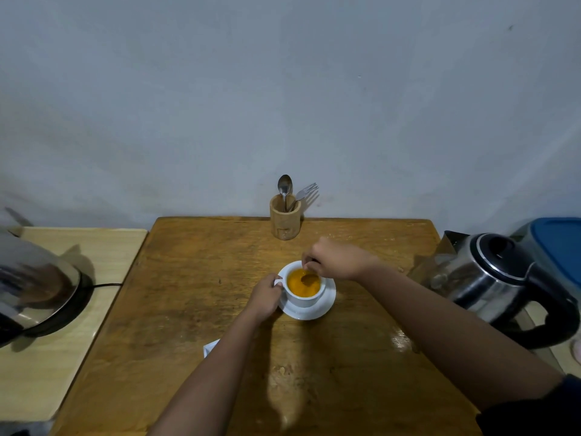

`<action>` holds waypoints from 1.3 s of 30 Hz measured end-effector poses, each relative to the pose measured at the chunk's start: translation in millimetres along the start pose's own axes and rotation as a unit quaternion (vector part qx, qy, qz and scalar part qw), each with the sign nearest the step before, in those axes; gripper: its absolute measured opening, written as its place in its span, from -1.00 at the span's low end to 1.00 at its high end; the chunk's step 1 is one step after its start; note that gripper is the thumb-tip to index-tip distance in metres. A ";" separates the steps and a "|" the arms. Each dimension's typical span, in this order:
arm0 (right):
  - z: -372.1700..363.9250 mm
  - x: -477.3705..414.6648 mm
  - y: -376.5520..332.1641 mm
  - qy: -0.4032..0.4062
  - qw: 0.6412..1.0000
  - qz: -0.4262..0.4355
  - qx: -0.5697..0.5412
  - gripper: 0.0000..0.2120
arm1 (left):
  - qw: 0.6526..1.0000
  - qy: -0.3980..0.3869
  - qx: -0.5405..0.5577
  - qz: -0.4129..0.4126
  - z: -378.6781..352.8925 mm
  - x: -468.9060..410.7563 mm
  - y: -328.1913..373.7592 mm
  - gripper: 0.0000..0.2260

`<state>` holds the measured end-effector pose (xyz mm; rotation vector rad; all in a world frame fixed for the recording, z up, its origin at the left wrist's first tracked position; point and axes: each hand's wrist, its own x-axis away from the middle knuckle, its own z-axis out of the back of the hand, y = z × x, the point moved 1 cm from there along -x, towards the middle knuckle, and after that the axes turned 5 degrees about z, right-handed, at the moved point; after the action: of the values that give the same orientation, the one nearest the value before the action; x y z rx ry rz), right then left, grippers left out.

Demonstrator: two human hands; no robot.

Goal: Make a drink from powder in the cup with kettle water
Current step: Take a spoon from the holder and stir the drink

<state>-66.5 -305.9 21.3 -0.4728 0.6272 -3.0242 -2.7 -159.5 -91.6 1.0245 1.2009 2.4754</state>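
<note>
A white cup (306, 299) full of orange liquid stands on a white saucer (325, 305) in the middle of the wooden table (195, 278). My left hand (265, 298) grips the cup's handle on its left side. Just above the cup's far rim, my right hand (338, 258) pinches a spoon (309, 279) whose bowl dips into the drink. The steel kettle (500, 278) with a black handle stands at the table's right edge, lid shut. A white packet corner (210, 347) peeks out from under my left forearm.
A wooden holder (284, 220) with a spoon and a fork stands at the table's far edge against the wall. On a lighter side table (47, 357) to the left sits a shiny steel pot (34, 287) with a cable. A blue-lidded container (556, 243) is behind the kettle.
</note>
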 end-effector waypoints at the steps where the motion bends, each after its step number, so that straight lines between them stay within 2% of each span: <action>1: -2.7 -1.0 0.4 0.009 1.000 -0.002 0.007 -0.77 | 1.000 -0.001 0.001 -0.001 0.1 0.4 0.1 -0.73; 8: -13.8 -3.3 -5.3 0.057 0.997 0.013 -0.046 -0.77 | 1.000 -0.006 0.009 -0.006 0.1 0.4 0.2 -0.77; 16: -5.4 -2.0 -14.3 0.001 0.994 0.005 -0.111 -0.83 | 1.000 -0.001 0.006 -0.007 0.6 0.6 0.3 -0.77; 21: -1.3 -2.6 -12.6 -0.032 0.999 -0.002 -0.031 -0.83 | 1.000 0.002 0.007 -0.003 2.0 1.8 -0.3 -0.76; 25: -4.9 -3.9 -10.2 -0.004 1.000 -0.010 0.010 -0.78 | 1.000 0.004 0.007 0.004 3.3 2.4 -1.7 -0.74; 33: -11.9 -3.1 -11.4 0.079 0.991 -0.043 -0.101 -0.76 | 1.000 0.017 0.000 0.006 0.5 4.3 0.7 -0.74; 39: -9.5 -1.5 -10.0 0.056 0.978 -0.061 -0.190 -0.80 | 1.000 0.022 -0.003 0.003 0.3 4.6 0.3 -0.76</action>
<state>-67.5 -292.9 16.5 -0.3594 1.2387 -3.0622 -5.8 -157.4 -89.1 0.9784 1.2037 2.5182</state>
